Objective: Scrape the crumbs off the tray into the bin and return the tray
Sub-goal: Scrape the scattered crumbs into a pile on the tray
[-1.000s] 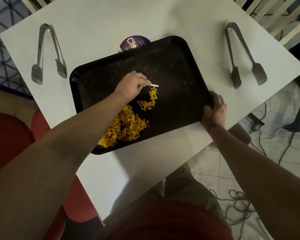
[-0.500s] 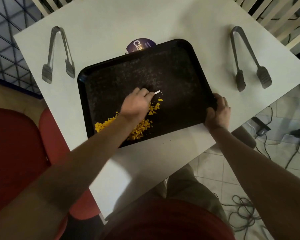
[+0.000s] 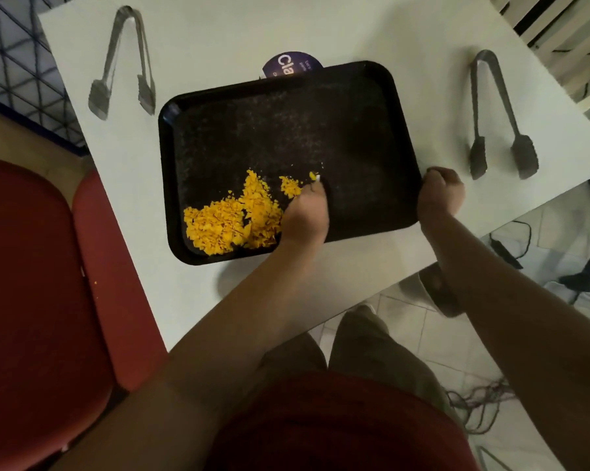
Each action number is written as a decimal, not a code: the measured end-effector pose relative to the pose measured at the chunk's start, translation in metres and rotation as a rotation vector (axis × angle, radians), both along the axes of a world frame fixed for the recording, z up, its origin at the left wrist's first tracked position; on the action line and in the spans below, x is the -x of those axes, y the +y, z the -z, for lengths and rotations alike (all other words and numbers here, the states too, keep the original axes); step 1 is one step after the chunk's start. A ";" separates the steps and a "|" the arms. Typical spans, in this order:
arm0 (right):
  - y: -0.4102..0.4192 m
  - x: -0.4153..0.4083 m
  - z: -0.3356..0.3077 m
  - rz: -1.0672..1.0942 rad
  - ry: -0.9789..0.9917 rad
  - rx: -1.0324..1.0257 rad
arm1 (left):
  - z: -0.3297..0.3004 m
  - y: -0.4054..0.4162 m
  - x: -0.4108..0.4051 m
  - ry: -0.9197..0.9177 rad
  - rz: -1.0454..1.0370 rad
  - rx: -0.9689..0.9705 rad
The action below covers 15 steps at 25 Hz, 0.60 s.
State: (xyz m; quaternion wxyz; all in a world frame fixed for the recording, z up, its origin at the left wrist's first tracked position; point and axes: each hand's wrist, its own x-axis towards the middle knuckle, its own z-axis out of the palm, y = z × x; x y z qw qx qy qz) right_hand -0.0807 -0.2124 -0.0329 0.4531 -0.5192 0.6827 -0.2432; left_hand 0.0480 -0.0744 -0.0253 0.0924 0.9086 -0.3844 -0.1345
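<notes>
Head view: black rigid plastic tray (image 3: 371,137) mid-frame on white worktop (image 3: 286,32); right hand (image 3: 440,195) fingers clenched on right rim, left hand (image 3: 305,217) pinching small white scraper (image 3: 318,178). Loose, light yellow crumbs (image 3: 232,219) heaped lower-left; best carried level, by both rims.

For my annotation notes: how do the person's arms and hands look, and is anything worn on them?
Both forearms are bare, with no sleeves in view. The left hand and right hand wear no gloves; no watch, ring or bracelet is visible, though the picture is dim.

My left hand (image 3: 305,215) is now nearer the tray's (image 3: 382,96) front edge than a second ago, and the crumbs (image 3: 232,222) lie gathered, seemingly denser, at the front-left corner.
</notes>
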 end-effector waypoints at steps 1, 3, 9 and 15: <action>-0.011 -0.005 -0.002 -0.045 0.043 -0.006 | 0.000 0.003 -0.004 0.039 -0.031 -0.090; -0.028 -0.012 -0.008 -0.174 0.105 0.011 | 0.001 0.013 -0.011 0.036 -0.096 -0.113; -0.058 -0.035 -0.005 -0.548 0.220 0.096 | -0.011 -0.025 0.010 0.034 -0.073 0.029; -0.088 -0.057 0.006 -0.673 0.319 0.175 | -0.004 -0.045 0.014 0.077 -0.211 -0.025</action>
